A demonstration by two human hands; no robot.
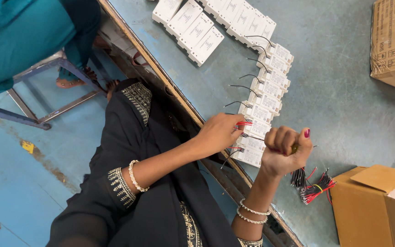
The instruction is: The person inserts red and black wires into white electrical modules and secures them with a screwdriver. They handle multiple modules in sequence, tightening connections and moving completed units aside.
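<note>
A row of several white plastic modules (pixel 267 89) with thin black wires lies along the grey-blue table (pixel 344 100). My left hand (pixel 218 132) pinches a red wire (pixel 243 123) at a module near the row's near end. Beside it, my right hand (pixel 285 153) is closed in a fist around a tool handle (pixel 294 147), of which only a yellowish bit shows. A bundle of red and black wires (pixel 314 187) lies just past my right wrist.
More white modules (pixel 193 29) without wires lie at the far end of the table. Cardboard boxes stand at the near right (pixel 371 210) and far right (pixel 394 41). Another person in teal (pixel 19 32) sits beside a metal stool.
</note>
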